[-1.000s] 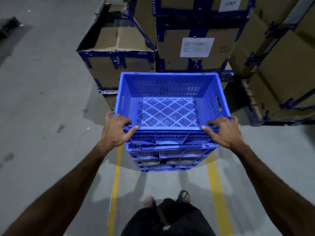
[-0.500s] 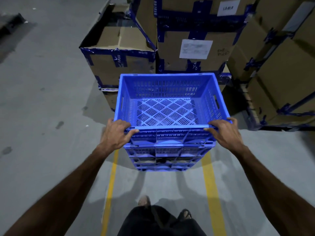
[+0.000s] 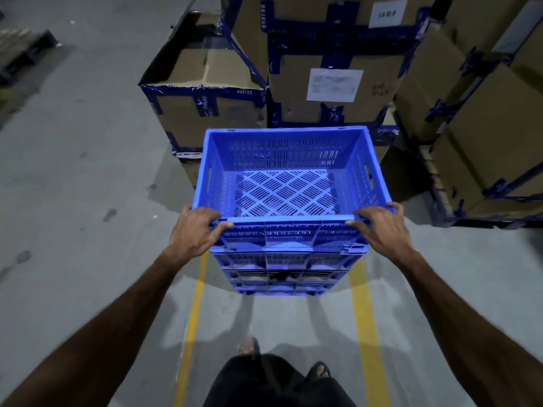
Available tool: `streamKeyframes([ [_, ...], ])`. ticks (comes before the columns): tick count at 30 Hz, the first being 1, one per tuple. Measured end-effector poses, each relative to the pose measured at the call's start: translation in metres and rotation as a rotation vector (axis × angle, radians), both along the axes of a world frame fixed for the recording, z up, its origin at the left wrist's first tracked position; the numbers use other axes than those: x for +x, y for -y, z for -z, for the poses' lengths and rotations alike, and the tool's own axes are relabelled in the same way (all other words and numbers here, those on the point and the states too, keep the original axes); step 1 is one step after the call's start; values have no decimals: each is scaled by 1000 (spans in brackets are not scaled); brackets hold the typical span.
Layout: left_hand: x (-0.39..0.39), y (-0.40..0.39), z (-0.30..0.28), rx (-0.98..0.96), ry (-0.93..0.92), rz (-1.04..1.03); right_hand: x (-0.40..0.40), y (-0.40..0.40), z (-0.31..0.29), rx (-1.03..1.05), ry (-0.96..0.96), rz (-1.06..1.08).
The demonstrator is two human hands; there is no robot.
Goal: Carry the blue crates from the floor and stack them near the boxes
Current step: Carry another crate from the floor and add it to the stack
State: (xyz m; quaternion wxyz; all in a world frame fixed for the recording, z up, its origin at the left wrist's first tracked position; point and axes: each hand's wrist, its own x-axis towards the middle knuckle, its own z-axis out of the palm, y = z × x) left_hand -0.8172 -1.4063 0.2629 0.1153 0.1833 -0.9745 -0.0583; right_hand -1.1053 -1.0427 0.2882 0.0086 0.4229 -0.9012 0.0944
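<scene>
Both hands curl over the near rim of the top blue crate (image 3: 289,183), left hand (image 3: 195,230) at the left corner, right hand (image 3: 382,230) at the right. It sits atop a stack of blue crates (image 3: 289,268) on the grey concrete floor (image 3: 73,201), between two yellow lines (image 3: 363,318), with taped cardboard boxes (image 3: 335,83) just beyond.

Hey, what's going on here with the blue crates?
A person grips the top blue crate by its near corners, left hand and right hand. It sits on a stack of blue crates on the floor, between two yellow lines, right in front of taped cardboard boxes. The top crate is empty.
</scene>
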Motion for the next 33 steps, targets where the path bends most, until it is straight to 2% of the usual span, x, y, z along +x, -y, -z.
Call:
streamKeyframes([
  [26, 3, -6, -14, 17, -51, 36, 7, -8, 3, -15, 71, 15],
  [33, 2, -7, -11, 59, -50, -9, 3, -9, 3, 7, 63, 13],
])
